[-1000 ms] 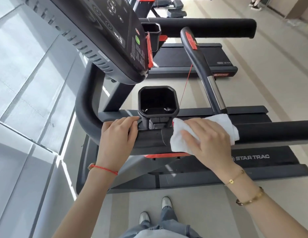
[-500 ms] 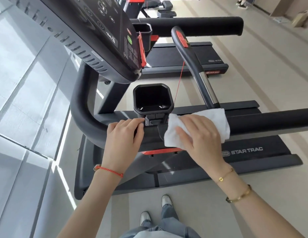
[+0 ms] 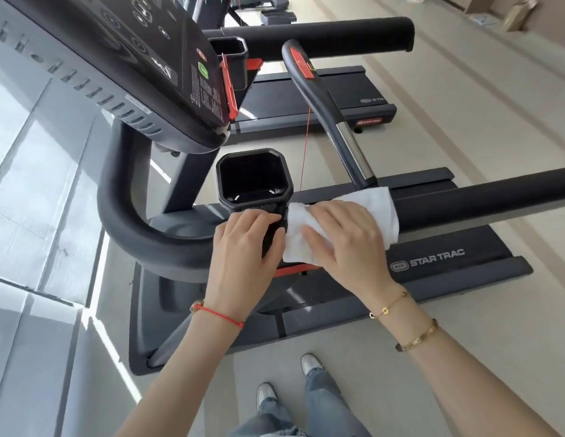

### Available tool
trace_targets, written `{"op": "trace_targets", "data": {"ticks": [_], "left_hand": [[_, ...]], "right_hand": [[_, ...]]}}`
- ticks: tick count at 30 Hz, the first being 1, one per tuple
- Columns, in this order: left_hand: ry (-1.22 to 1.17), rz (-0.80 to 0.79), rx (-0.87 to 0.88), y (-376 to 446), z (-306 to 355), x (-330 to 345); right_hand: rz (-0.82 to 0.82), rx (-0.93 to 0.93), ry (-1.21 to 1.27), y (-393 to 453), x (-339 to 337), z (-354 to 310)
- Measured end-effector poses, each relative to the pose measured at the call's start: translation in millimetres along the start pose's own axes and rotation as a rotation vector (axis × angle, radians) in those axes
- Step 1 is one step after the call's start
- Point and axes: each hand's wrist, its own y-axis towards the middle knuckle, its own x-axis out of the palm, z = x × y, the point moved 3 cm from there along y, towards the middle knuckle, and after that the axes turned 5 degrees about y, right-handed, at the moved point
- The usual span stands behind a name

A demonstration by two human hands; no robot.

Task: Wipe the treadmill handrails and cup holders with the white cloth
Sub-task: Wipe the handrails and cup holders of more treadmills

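Note:
The white cloth (image 3: 374, 212) is draped over the near black handrail (image 3: 483, 200), just right of the black cup holder (image 3: 254, 179). My right hand (image 3: 344, 238) lies flat on the cloth, fingers straight, pressing it against the rail. My left hand (image 3: 243, 247) curls its fingers over the rail and the cup holder's base, right beside the cloth. The cup holder looks empty inside. The part of the rail beneath both hands is hidden.
The treadmill console (image 3: 117, 58) overhangs at upper left. An angled inner handle (image 3: 325, 108) with a red safety cord (image 3: 306, 146) rises behind the cloth. The far handrail (image 3: 322, 36) has a second cup holder (image 3: 230, 61). Another treadmill deck (image 3: 306, 99) lies beyond. My feet (image 3: 287, 383) stand on the floor below.
My right hand has slid the cloth left along the rail, up against the cup holder base. My left hand has shifted right toward the cup holder and keeps its grip.

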Motion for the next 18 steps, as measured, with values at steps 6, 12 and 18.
{"op": "trace_targets", "data": {"ticks": [6, 12, 18], "left_hand": [[0.032, 0.009, -0.004, 15, 37, 20], [0.081, 0.002, -0.04, 28, 75, 52], [0.135, 0.036, -0.086, 40, 122, 85]], "right_hand": [[0.03, -0.054, -0.017, -2, -15, 41], [0.058, -0.064, -0.016, -14, -32, 92], [0.038, -0.088, -0.024, -27, -56, 158]]}}
